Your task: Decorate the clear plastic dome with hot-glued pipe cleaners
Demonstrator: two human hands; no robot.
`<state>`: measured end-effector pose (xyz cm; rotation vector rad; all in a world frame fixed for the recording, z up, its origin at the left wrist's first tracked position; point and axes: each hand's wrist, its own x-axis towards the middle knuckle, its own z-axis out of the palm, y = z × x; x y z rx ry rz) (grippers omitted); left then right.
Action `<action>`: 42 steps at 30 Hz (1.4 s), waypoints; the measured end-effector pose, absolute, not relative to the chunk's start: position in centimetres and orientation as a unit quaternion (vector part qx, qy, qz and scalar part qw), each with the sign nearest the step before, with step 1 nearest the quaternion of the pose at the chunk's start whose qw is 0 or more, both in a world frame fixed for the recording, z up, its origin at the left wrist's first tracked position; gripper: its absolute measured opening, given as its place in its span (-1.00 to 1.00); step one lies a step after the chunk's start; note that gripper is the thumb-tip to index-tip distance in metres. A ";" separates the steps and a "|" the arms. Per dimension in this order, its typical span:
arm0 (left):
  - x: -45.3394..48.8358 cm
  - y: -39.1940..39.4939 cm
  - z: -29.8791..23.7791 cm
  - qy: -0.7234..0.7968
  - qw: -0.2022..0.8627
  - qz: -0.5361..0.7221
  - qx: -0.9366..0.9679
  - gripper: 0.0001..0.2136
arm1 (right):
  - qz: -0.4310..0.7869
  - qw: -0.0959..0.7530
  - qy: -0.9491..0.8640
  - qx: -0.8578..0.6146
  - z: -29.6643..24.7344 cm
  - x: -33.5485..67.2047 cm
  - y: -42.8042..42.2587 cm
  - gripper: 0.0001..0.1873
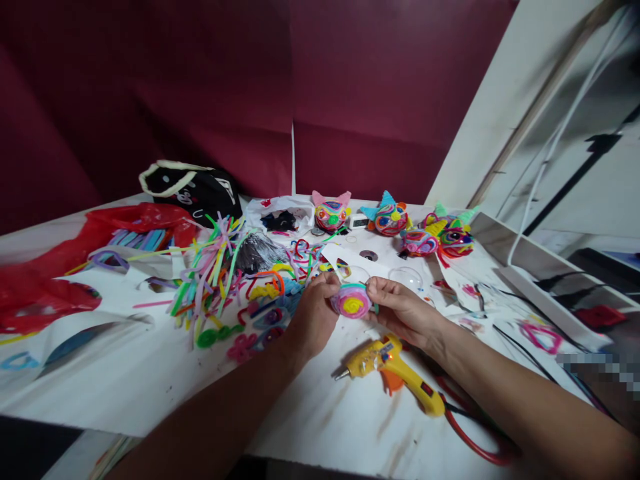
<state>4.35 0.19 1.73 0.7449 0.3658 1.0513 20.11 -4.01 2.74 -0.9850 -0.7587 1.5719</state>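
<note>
Between my two hands is a round pipe-cleaner piece (353, 301), coiled with a yellow middle, pink and purple rings and a green strip along its top edge. My left hand (316, 313) grips its left side, thumb on top. With closed fingers, my right hand (400, 305) pinches its right edge. The undersides of the fingers are partly hidden. Just below the hands a yellow glue gun (395, 367) lies on its side, nozzle to the left. Behind the piece are clear plastic domes (406, 279).
Bundles of coloured pipe cleaners (215, 273) and a red plastic bag (145, 217) spread over the left side. Several pipe-cleaner animal heads (332, 212) stand at the back. A black bag (200, 190) leans near the wall. A long white tray (550, 293) borders the right side.
</note>
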 end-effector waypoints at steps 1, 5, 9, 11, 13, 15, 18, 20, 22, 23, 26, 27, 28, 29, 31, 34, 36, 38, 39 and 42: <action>4.4 0.2 1.7 0.171 0.785 0.489 0.338 -0.93 | 0.661 0.538 -0.319 -0.415 2.7 20.1 -4.0 -0.63; 4.5 0.1 1.8 0.170 0.789 0.491 0.328 -0.94 | 0.661 0.534 -0.321 -0.418 2.7 20.1 -4.1 -0.63; 4.5 0.2 1.8 0.172 0.788 0.494 0.325 -0.91 | 0.657 0.531 -0.323 -0.426 2.8 20.2 -4.0 -0.61; 4.6 0.2 1.8 0.181 0.786 0.489 0.330 -0.91 | 0.655 0.527 -0.327 -0.432 2.9 20.2 -3.9 -0.61; 4.7 0.3 1.8 0.196 0.780 0.480 0.349 -0.89 | 0.652 0.519 -0.336 -0.440 3.2 20.4 -3.9 -0.60; 4.7 0.3 1.7 0.210 0.768 0.470 0.382 -0.85 | 0.649 0.505 -0.346 -0.452 3.5 20.7 -3.8 -0.59; 4.6 0.4 1.4 0.228 0.748 0.444 0.437 -0.83 | 0.644 0.476 -0.361 -0.478 4.0 21.2 -3.9 -0.55; 4.4 0.5 1.4 0.243 0.741 0.419 0.466 -0.81 | 0.638 0.458 -0.372 -0.496 4.3 21.4 -3.9 -0.52; 4.2 0.5 1.5 0.260 0.732 0.394 0.492 -0.77 | 0.631 0.441 -0.384 -0.510 4.6 21.6 -4.0 -0.51; 4.1 0.5 1.6 0.268 0.726 0.384 0.504 -0.76 | 0.628 0.433 -0.390 -0.516 4.8 21.6 -4.0 -0.51; 3.8 0.6 2.1 0.289 0.710 0.360 0.531 -0.77 | 0.622 0.405 -0.410 -0.530 5.1 21.6 -3.8 -0.50; 3.7 0.6 2.2 0.294 0.707 0.354 0.537 -0.77 | 0.620 0.396 -0.417 -0.533 5.2 21.6 -3.7 -0.50; 3.6 0.7 2.3 0.296 0.705 0.347 0.542 -0.78 | 0.619 0.386 -0.425 -0.536 5.3 21.6 -3.6 -0.50; 3.6 0.7 2.3 0.295 0.705 0.341 0.548 -0.77 | 0.617 0.376 -0.433 -0.539 5.4 21.7 -3.4 -0.50; 3.5 0.9 2.1 0.289 0.704 0.329 0.559 -0.77 | 0.613 0.356 -0.450 -0.543 5.5 21.7 -3.1 -0.50; 3.4 1.2 1.7 0.280 0.696 0.318 0.580 -0.77 | 0.606 0.328 -0.474 -0.548 5.6 21.8 -2.7 -0.53; 3.5 1.3 1.6 0.277 0.692 0.317 0.587 -0.78 | 0.600 0.317 -0.487 -0.550 5.7 21.7 -2.4 -0.55; 3.5 1.2 1.6 0.276 0.695 0.320 0.581 -0.79 | 0.595 0.313 -0.497 -0.548 5.8 21.6 -2.2 -0.57; 3.5 1.2 1.7 0.276 0.699 0.324 0.574 -0.80 | 0.594 0.314 -0.499 -0.547 5.9 21.6 -2.2 -0.59; 3.6 1.0 1.9 0.277 0.711 0.334 0.553 -0.81 | 0.598 0.323 -0.501 -0.535 6.1 21.9 -2.1 -0.62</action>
